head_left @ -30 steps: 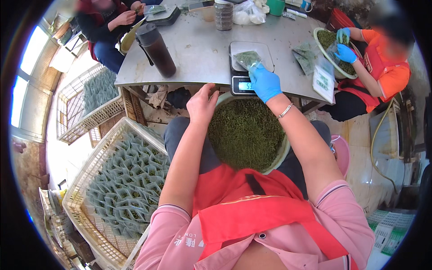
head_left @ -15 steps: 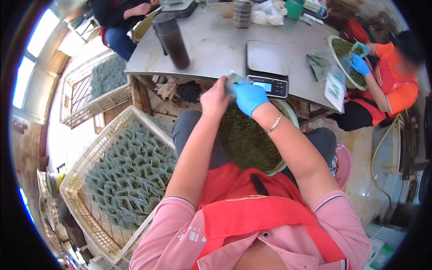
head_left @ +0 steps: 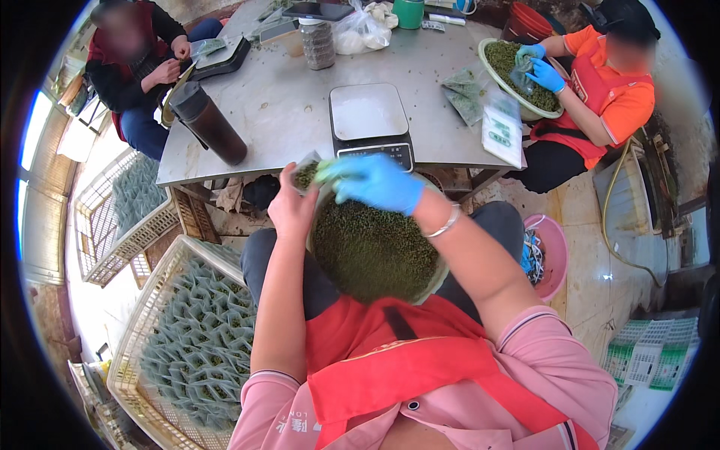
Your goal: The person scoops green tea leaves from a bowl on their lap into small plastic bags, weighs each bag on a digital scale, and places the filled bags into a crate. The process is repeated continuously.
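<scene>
My bare left hand (head_left: 292,201) pinches a small clear plastic bag (head_left: 305,177) with green granules in it, held above the near table edge. My right hand (head_left: 381,184), in a blue glove, is beside the bag's mouth; its fingers are smeared by motion, with a pale green patch at their tips. Below both hands, between my knees, a wide pale basin (head_left: 440,283) holds a heap of dark green granules (head_left: 375,247). A digital scale (head_left: 369,112) with a bare white pan stands on the table just beyond my hands.
A crate (head_left: 127,367) of upright filled bags stands at my left; another crate (head_left: 97,259) lies behind it. On the metal table (head_left: 289,112) stand a dark bottle (head_left: 214,127) and a jar (head_left: 317,45). Co-workers sit left and right. A pink tub (head_left: 555,259) is at my right.
My hands have come apart and shifted left; the granules in the bag now show. The view has turned, bringing the left co-worker further in.
</scene>
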Demonstrator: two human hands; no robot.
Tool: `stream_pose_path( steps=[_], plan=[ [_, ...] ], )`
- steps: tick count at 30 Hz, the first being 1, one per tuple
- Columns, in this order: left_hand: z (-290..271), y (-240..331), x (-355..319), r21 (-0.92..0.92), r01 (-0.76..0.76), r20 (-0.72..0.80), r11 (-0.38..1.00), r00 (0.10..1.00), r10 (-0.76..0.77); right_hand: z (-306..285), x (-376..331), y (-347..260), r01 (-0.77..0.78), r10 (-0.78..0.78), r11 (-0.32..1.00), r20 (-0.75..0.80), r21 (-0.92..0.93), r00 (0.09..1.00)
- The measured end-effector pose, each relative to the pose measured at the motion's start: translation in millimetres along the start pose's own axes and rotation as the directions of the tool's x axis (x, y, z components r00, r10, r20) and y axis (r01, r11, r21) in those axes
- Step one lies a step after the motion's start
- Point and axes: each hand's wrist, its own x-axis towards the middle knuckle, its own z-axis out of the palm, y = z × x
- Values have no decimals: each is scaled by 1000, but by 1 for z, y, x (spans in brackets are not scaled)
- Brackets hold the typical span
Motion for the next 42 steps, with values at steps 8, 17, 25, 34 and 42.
stream_pose_path(
  steps=[8, 17, 25, 34, 42],
  plan=[
    [0, -12, 16, -411, 92, -58, 907, 990, -127, -242, 18, 158, -381, 166, 919, -779, -100, 605],
    [9, -42, 16, -449, 157, -27, 880, 982, -189, -152, 33, 87, -116, 119, 991, -798, 62, 591],
    [-35, -72, -20, -661, 5, -215, 750, 957, -196, 12, -32, 44, -6, -195, 880, -374, -474, 907],
    [-290, -171, -268, 156, 516, -640, 842, 702, -311, 26, -102, 53, -281, 331, 932, -220, 231, 918],
    [-371, -274, -414, 389, 918, -602, 79, 319, -732, 55, -110, 65, -305, 304, 932, 39, 193, 952]
  ],
)
